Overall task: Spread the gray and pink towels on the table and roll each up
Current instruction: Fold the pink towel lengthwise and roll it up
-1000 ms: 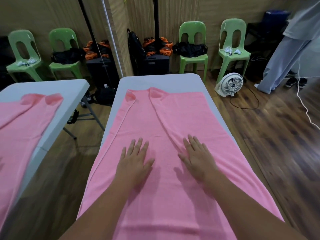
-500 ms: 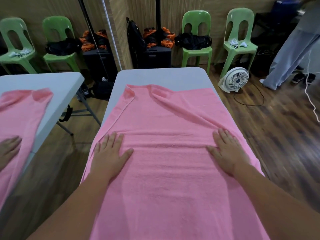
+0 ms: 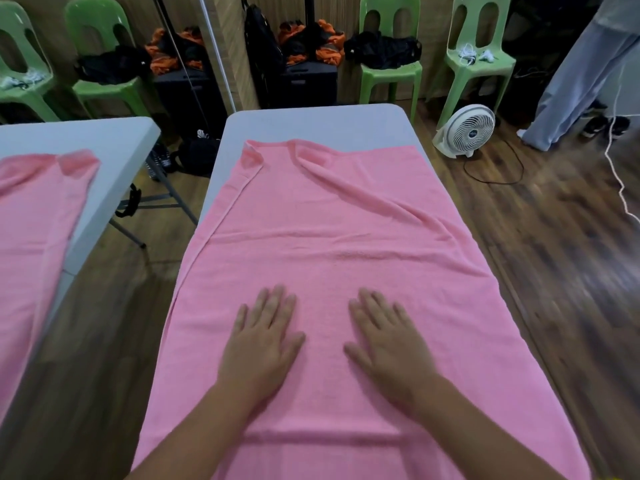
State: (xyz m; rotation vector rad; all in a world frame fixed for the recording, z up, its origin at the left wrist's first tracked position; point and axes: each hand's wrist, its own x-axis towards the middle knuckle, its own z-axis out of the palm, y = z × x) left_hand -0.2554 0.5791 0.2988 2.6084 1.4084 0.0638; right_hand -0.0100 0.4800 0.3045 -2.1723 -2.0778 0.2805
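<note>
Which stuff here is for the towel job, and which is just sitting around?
For the job:
pink towel
table
left hand, flat on the towel
right hand, flat on the towel

Just sitting around:
white fan
green chairs
black bags

A mirrored room with green plastic chairs and a folding table.

A grey bench carries a pink towel spread flat, creased toward its far end.
</note>
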